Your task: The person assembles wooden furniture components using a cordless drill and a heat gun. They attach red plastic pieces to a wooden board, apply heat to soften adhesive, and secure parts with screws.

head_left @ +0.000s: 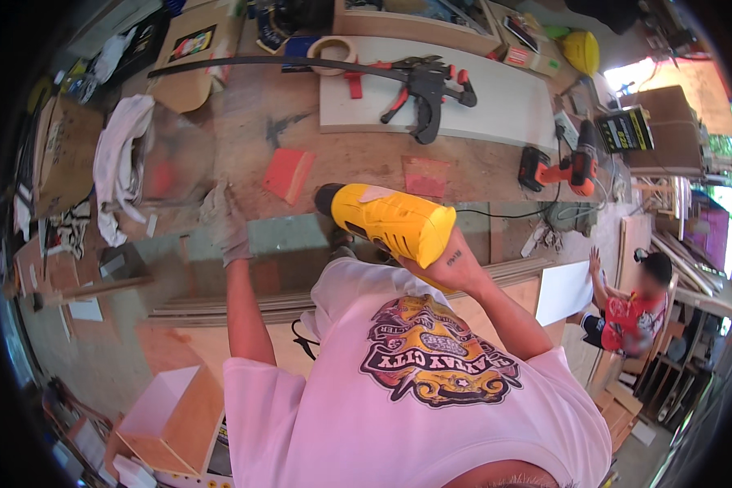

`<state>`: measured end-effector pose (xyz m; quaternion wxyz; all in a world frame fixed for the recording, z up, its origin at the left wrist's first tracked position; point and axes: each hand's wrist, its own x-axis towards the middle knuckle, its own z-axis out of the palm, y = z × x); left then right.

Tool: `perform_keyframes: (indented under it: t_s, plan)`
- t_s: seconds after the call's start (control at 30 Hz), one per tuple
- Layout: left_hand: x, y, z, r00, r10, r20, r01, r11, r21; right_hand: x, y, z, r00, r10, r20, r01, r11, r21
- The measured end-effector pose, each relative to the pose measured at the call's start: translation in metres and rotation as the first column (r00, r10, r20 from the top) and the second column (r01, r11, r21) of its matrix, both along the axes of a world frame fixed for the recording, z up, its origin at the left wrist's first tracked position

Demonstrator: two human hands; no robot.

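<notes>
In my right hand is a yellow power tool with a black front end pointing left. It is above the workbench's near edge, and its handle is hidden under its body. My left hand, seemingly in a greyish glove, is at the same edge farther left, its fingers smeared by motion. Two flat reddish pieces lie on the bench beyond the tool: a tilted one and a paler one. A blurred, see-through-looking shape is beside my left hand, next to white cloth.
A black bar clamp lies across a white board, near a tape roll. An orange-black cordless drill is at the right. Stacked boards are near my body. At right, another person touches a white panel.
</notes>
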<state>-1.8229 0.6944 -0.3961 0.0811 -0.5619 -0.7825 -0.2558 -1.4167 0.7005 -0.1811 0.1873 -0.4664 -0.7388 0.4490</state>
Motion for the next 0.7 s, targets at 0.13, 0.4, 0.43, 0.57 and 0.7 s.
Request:
perform_keyframes:
  t_s: [0.13, 0.4, 0.43, 0.57, 0.7]
  plan:
    - [0.012, -0.001, 0.009, 0.999, 0.041, 0.029, -0.041, 0.999, 0.015, 0.04, -0.009, 0.016, 0.985, -0.16, 0.069, 0.144, 0.97, 0.194]
    - [0.01, 0.0, 0.016, 0.999, 0.029, 0.025, -0.029, 1.0, -0.007, 0.111, -0.029, 0.026, 0.701, -0.702, 0.127, 0.713, 0.683, -0.161]
    - [0.013, -0.001, 0.02, 0.999, 0.026, 0.024, -0.026, 1.0, -0.006, 0.113, -0.031, 0.024, 0.707, -0.695, 0.131, 0.706, 0.683, -0.185]
    - [0.025, 0.0, 0.041, 0.998, -0.015, 0.064, 0.016, 1.0, -0.002, 0.106, -0.031, 0.023, 0.755, -0.644, -0.124, 0.497, 0.686, -0.531]
    - [0.024, -0.004, 0.043, 1.0, -0.024, 0.011, 0.024, 0.998, -0.063, 0.104, -0.034, 0.023, 0.45, -0.646, -0.617, 0.028, 0.7, -0.713]
